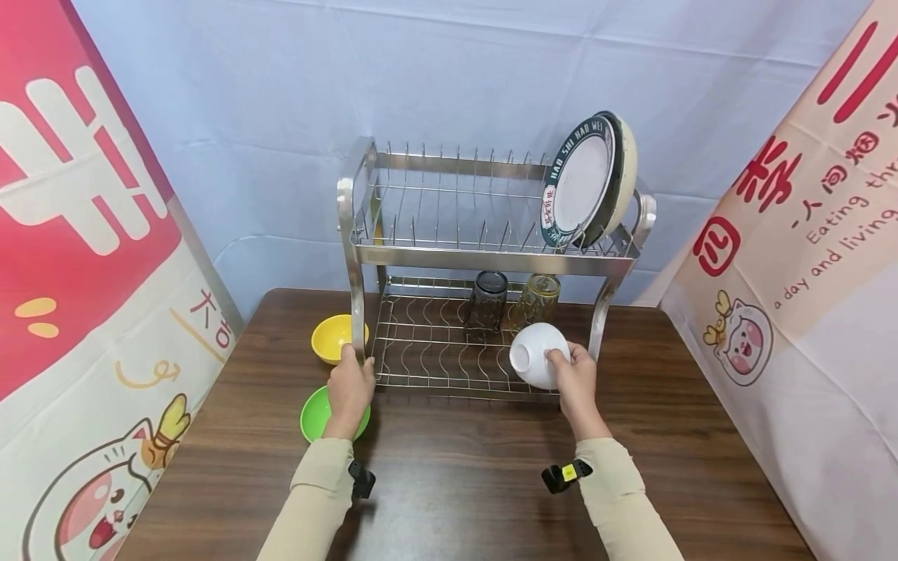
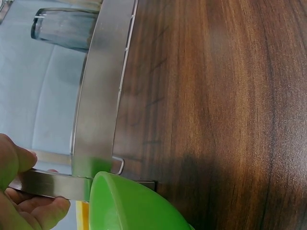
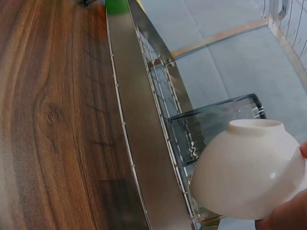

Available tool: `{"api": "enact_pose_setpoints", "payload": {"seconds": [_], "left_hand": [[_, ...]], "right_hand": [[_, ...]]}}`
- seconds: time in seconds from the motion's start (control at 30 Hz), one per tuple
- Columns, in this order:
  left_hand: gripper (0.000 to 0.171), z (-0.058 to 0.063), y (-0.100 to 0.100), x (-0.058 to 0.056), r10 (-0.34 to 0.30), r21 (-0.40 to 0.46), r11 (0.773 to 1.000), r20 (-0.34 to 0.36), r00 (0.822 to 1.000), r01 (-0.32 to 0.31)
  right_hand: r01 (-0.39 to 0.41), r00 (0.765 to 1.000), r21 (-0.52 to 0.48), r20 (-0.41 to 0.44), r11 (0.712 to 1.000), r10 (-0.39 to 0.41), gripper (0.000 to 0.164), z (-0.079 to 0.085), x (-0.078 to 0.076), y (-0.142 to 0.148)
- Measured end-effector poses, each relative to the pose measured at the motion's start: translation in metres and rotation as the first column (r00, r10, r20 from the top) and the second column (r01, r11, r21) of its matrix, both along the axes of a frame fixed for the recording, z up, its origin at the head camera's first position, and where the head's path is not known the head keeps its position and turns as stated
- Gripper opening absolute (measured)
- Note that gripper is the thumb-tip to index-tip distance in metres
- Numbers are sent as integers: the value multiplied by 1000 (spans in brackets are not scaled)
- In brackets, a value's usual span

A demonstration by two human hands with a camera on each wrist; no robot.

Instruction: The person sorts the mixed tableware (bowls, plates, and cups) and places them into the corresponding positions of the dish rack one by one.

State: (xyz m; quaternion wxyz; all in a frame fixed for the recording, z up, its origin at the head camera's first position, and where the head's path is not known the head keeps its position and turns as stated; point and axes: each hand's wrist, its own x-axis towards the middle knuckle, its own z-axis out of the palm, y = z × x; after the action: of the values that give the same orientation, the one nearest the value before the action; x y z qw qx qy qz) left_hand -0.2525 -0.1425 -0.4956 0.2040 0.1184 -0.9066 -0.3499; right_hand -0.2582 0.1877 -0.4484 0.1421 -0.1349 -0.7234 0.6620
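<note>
1 white bowl (image 1: 539,355) in right grip (image 1: 578,382), left grip (image 1: 351,391) holding rack (image 1: 491,260)

Two bowls (image 1: 325,339) sit left of the rack (image 1: 491,260) — two glasses (image 1: 489,300) inside it.

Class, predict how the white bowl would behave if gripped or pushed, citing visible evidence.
The white bowl seems rigid: its outline looks round while gripped by the right hand. Its glossy highlights suggest it may be slippery. On its rounded side it would probably roll; on its narrow foot, a push might tip it.
</note>
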Motion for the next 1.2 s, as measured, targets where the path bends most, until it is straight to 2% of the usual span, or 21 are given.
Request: {"api": "enact_pose_setpoints", "payload": {"seconds": [0.13, 0.27, 0.5, 0.73, 1.03, 1.2], "left_hand": [[26, -2, 0, -1, 7, -10, 1000, -13, 1000, -7], [27, -1, 1, 0, 8, -10, 1000, -11, 1000, -9], [27, -2, 0, 0, 15, -12, 1000, -14, 1000, -15], [27, -3, 1, 0, 2, -15, 1000, -26, 1000, -2], [27, -3, 1, 1, 8, -11, 1000, -27, 1000, -8], [27, -4, 1, 1, 7, -17, 1000, -37, 999, -7]], "right_hand": [[37, 999, -10, -10, 999, -37, 35, -4, -10, 2], [59, 998, 20, 15, 998, -60, 36, -11, -17, 4], [18, 998, 63, 59, 998, -22, 41, -18, -25, 4], [25, 998, 100, 57, 995, -31, 38, -22, -31, 4], [-33, 996, 110, 80, 993, 24, 38, -32, -30, 3], [-51, 996, 165, 76, 985, 39, 36, -39, -30, 1]]}}
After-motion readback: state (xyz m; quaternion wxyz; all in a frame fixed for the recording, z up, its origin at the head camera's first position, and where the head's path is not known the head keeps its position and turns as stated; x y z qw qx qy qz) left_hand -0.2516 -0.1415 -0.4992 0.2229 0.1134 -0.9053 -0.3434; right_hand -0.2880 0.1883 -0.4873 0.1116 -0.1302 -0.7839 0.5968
